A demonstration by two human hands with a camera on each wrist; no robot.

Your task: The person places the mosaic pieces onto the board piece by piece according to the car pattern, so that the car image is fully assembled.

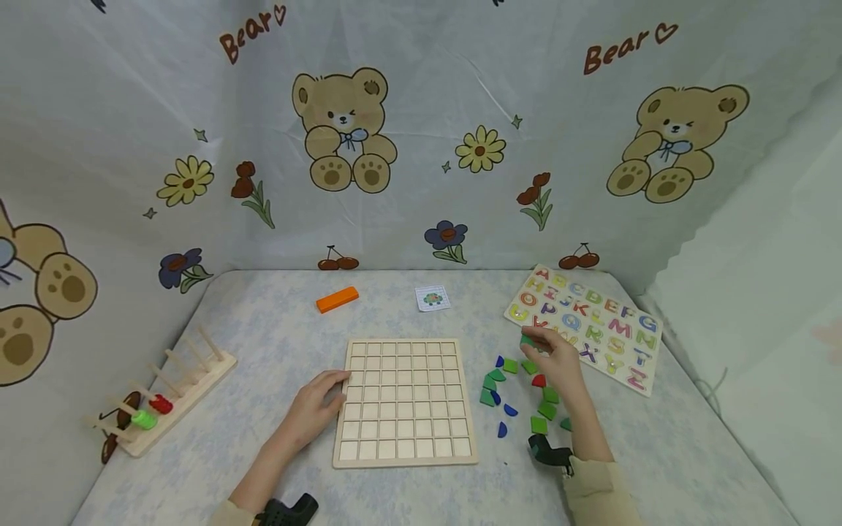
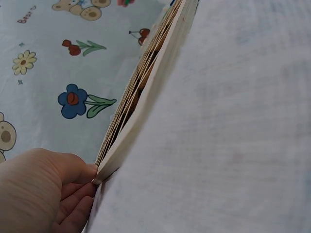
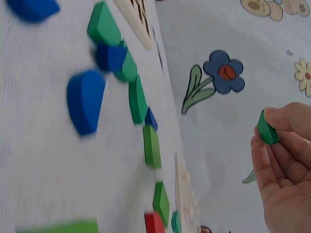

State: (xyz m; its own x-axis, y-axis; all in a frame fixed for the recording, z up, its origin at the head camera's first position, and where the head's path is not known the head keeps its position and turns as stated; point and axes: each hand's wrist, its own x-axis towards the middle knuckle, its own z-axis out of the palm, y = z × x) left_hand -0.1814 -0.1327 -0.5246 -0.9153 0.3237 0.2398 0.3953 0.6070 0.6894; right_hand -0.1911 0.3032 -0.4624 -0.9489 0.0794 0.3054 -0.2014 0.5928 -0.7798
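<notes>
At the left edge of a wooden grid board [image 1: 409,402], my left hand [image 1: 318,402] holds the frame with thumb and fingertips, as the left wrist view shows at the board's rim [image 2: 131,121]. My right hand [image 1: 555,359] is raised over the right side of the table. Between its thumb and fingers it pinches a small green block [image 3: 267,128], partly hidden in the head view. Loose blocks lie beneath and left of this hand: light green squares [image 1: 539,425], darker green pieces [image 1: 487,397], blue half-rounds [image 1: 510,410] and a red piece [image 1: 539,380].
An alphabet board [image 1: 631,365] lies at the back right, close to my right hand. A picture card [image 1: 433,298] and an orange bar-shaped object [image 1: 338,299] are behind the grid board. On the left stands a wooden peg rack [image 1: 187,400] with green and red beads.
</notes>
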